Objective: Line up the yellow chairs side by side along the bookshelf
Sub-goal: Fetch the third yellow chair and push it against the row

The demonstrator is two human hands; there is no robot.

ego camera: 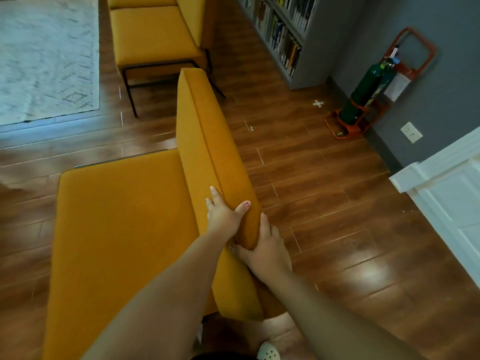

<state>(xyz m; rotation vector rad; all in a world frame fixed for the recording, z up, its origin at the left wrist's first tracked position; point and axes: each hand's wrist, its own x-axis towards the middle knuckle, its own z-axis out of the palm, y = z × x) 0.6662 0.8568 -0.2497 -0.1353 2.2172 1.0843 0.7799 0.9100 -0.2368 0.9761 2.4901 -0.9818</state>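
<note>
Left hand (223, 215) and right hand (267, 249) gripped the backrest (205, 131) of the near yellow chair (117, 229), fingers (215, 194) curled round its end. It stood on the floor (311, 165) short of the bookshelf (283, 29), behind 1 placed chair (153, 35); a level, square push should align both.

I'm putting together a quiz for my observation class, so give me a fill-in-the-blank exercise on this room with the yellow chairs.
1. The left hand and the right hand both have a grip on the near chair by its ____.
2. The far chair stands next to the ____ full of books.
3. The fire extinguisher by the grey wall is ____ in colour.

Missing words: backrest; bookshelf; green.
</note>
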